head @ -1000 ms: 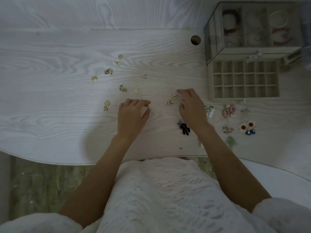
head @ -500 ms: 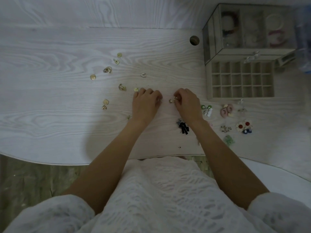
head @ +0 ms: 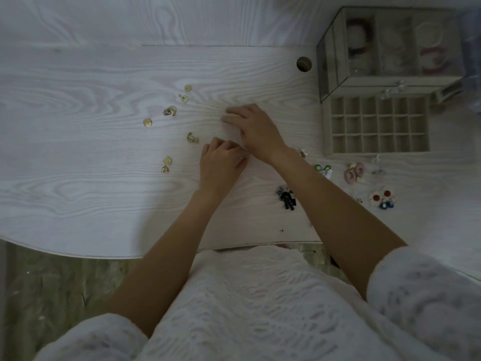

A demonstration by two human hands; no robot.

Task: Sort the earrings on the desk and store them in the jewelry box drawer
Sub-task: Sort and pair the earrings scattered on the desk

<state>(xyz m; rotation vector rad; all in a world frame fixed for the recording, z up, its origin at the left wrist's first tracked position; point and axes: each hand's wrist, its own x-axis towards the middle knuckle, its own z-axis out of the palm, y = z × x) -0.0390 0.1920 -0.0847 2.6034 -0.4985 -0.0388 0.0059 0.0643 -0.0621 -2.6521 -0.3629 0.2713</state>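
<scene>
- Your right hand (head: 256,131) has reached farther out and leftward across the surface (head: 78,199), fingers fairly straight, palm down.
- Your left hand (head: 221,165) stays put, fingers curled; whether it holds anything you cannot tell.
- Gold earrings (head: 169,111) lie unmoved on the left; the drawer (head: 377,126) sits open at right.

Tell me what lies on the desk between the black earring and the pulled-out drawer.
In the head view, the right forearm crosses that stretch; beyond it lie the green earrings, short of the drawer. The black earring sits nearer the desk edge.
</scene>
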